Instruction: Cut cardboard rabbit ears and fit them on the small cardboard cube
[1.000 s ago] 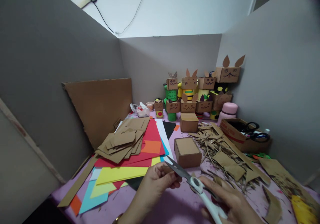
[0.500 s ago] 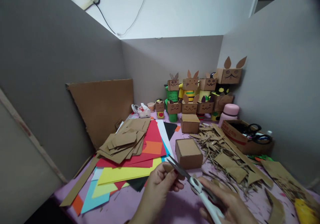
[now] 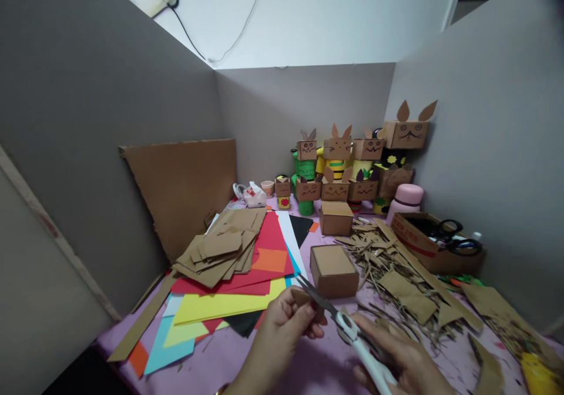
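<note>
My left hand (image 3: 288,330) pinches a small piece of brown cardboard (image 3: 304,296), mostly covered by the fingers. In my right hand (image 3: 396,348) is a pair of scissors (image 3: 350,330) with white and dark handles. The scissor blades point up and left, lying against the cardboard piece; whether they are cutting it I cannot tell. Just beyond the hands sits a closed cardboard box (image 3: 333,277), and a similar small box (image 3: 335,221) stands behind it.
Coloured paper sheets (image 3: 220,307) and a stack of cardboard pieces (image 3: 224,248) lie at left. Cardboard scraps (image 3: 396,283) cover the right. Box-headed animal figures (image 3: 337,190) line the back, near a pink bottle (image 3: 405,198) and a carton (image 3: 432,254) holding black-handled scissors.
Both hands stay nearly in place, with the scissors still against the cardboard piece. The whole view has shifted very slightly.
</note>
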Available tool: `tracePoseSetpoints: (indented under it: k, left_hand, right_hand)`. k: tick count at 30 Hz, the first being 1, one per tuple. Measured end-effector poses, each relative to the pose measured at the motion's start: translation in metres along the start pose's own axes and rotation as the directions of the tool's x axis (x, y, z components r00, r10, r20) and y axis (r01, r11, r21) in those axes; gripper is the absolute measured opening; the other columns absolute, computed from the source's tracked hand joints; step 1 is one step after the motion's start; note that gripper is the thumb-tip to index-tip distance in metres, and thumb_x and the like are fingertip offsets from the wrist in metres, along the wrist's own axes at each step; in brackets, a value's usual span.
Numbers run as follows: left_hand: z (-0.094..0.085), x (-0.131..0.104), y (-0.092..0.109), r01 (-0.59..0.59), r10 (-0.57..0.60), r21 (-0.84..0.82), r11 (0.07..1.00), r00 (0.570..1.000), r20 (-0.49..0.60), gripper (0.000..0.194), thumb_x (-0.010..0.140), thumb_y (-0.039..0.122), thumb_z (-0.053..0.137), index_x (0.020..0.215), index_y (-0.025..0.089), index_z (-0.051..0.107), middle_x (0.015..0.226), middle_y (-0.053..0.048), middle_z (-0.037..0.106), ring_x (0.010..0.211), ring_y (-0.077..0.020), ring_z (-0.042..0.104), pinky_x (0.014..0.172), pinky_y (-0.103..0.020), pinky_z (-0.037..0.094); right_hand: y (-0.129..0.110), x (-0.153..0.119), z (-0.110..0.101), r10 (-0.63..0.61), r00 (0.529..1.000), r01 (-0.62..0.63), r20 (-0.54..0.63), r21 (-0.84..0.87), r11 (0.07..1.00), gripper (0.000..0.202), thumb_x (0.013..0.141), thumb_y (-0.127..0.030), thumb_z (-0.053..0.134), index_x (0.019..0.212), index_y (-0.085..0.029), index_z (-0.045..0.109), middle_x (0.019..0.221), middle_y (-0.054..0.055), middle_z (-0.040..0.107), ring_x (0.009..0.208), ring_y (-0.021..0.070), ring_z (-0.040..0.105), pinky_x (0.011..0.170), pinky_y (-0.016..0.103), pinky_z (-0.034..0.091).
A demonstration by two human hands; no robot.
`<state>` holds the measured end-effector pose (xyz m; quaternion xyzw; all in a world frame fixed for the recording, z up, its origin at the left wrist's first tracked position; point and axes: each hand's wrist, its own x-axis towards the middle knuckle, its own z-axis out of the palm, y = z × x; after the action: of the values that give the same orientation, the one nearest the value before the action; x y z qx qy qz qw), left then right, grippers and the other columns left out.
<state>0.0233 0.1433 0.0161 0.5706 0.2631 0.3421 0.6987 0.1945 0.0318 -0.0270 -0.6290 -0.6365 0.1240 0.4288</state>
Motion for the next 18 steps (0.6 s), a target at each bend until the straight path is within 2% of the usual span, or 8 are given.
tracePoseSetpoints:
  k: [3, 7, 11, 15, 18]
  left_hand:
    - [-0.003, 0.000, 0.003, -0.010, 0.009, 0.045, 0.999, 1.000, 0.023, 0.030, 0.069, 0.041, 0.070, 0.068, 0.014, 0.057, 0.064, 0.000, 0.060, 0.052, -0.0090, 0.054, 0.053, -0.021, 0.039]
    - [-0.004, 0.001, 0.003, -0.030, 0.027, 0.102, 0.994, 0.999, 0.031, 0.030, 0.071, 0.041, 0.067, 0.064, 0.015, 0.055, 0.061, 0.001, 0.057, 0.053, -0.0093, 0.051, 0.054, -0.021, 0.038]
    - [-0.006, 0.001, -0.001, -0.046, 0.045, 0.131, 0.990, 0.999, 0.015, 0.035, 0.076, 0.049, 0.058, 0.067, 0.016, 0.054, 0.064, 0.001, 0.054, 0.052, -0.0091, 0.047, 0.052, -0.021, 0.037]
    - [-0.006, -0.002, -0.004, -0.022, 0.004, 0.201, 0.979, 0.996, 0.091, 0.034, 0.084, 0.048, 0.048, 0.074, 0.016, 0.056, 0.068, 0.001, 0.053, 0.056, -0.0103, 0.047, 0.054, -0.021, 0.037]
    - [-0.005, -0.005, -0.005, -0.037, 0.006, 0.277, 0.960, 0.993, 0.114, 0.033, 0.085, 0.045, 0.046, 0.073, 0.016, 0.057, 0.066, 0.001, 0.052, 0.058, -0.0111, 0.046, 0.056, -0.021, 0.036]
  right_hand:
    - [0.005, 0.003, 0.000, 0.044, 0.998, -0.047, 0.048, 0.075, 0.996, 0.048, 0.067, -0.024, 0.068, 0.115, -0.024, 0.063, 0.104, 0.008, 0.072, 0.088, 0.0241, 0.069, 0.076, 0.029, 0.056]
    - [0.004, 0.007, -0.006, 0.043, 0.999, -0.046, 0.021, 0.150, 0.988, 0.046, 0.070, -0.028, 0.068, 0.115, -0.022, 0.062, 0.114, 0.009, 0.069, 0.103, 0.0252, 0.064, 0.085, 0.030, 0.053]
    - [-0.001, 0.008, -0.010, 0.040, 0.997, -0.047, 0.067, 0.110, 0.993, 0.049, 0.067, -0.022, 0.069, 0.116, -0.026, 0.062, 0.112, 0.008, 0.070, 0.103, 0.0258, 0.064, 0.081, 0.028, 0.055]
    - [-0.004, 0.006, -0.008, 0.033, 0.995, -0.041, 0.092, 0.087, 0.995, 0.054, 0.066, -0.017, 0.067, 0.118, -0.031, 0.059, 0.106, 0.005, 0.071, 0.104, 0.0266, 0.062, 0.079, 0.029, 0.056]
    - [-0.008, 0.005, -0.008, 0.039, 0.993, -0.049, 0.110, 0.084, 0.995, 0.052, 0.068, -0.018, 0.065, 0.118, -0.030, 0.059, 0.091, 0.005, 0.072, 0.088, 0.0235, 0.068, 0.071, 0.027, 0.057]
